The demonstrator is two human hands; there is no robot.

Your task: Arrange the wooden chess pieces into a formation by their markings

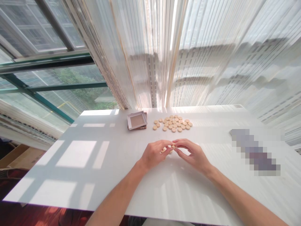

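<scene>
While the left hand and right hand pinch a pale disc between their fingertips, nearer me than the loose discs on the white table, I judge that uneven pressure could make it slip and disturb the half-hidden pieces beside it.

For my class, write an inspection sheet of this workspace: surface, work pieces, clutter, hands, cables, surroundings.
Surface: white table, sunlit patches.
Work pieces: pale discs grouped toward the far edge; shallow open tray left of them, on a brown piece.
Clutter: obscured item at right, unidentifiable.
Hands: left hand and right hand together pinch a small disc.
Cables: nothing seen on table; red floor too dim to tell.
Surroundings: window at left, striped curtain ahead, cardboard box lower left.
</scene>
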